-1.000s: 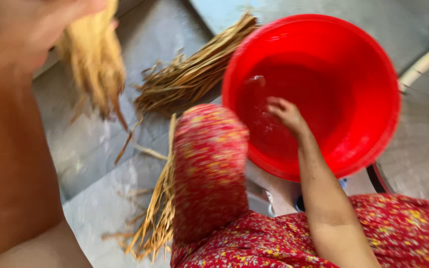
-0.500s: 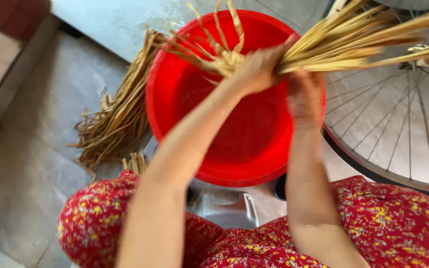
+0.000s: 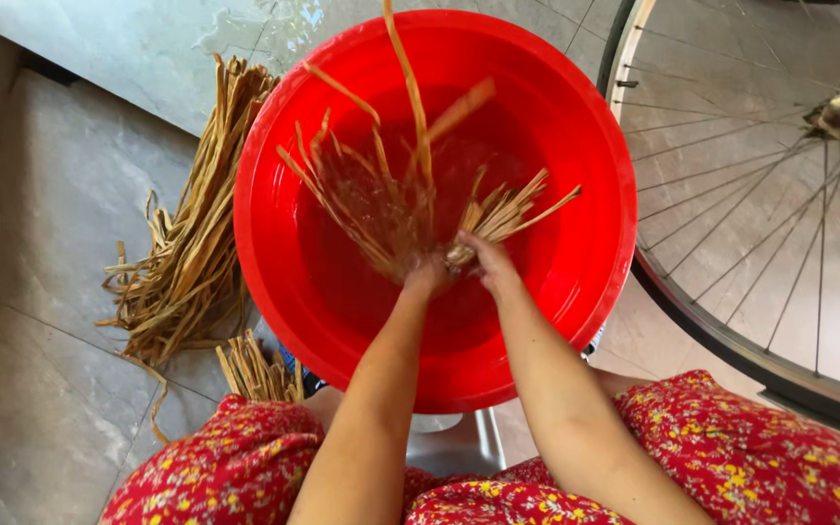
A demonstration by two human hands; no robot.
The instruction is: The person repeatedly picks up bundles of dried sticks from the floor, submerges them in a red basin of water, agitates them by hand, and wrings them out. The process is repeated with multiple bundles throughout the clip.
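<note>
Our hands sit low in the red basin [image 3: 576,243], whose rim rings them with open room on every side. Beyond the right hand [image 3: 486,261] a bicycle wheel [image 3: 731,292] crowds close to the basin's edge; past the left hand [image 3: 424,276] a loose pile of dried straw [image 3: 192,253] lies on the grey floor tiles [image 3: 41,224], touching the basin wall.

The bundle of straw strips [image 3: 381,194] blurs where it fans away from our hands, and our fingers are partly buried in it. The wheel is cut off by the frame.

Both forearms reach straight forward, side by side, hands nearly touching. Each hand is clamped on the bundle's near end, inside the basin.
</note>
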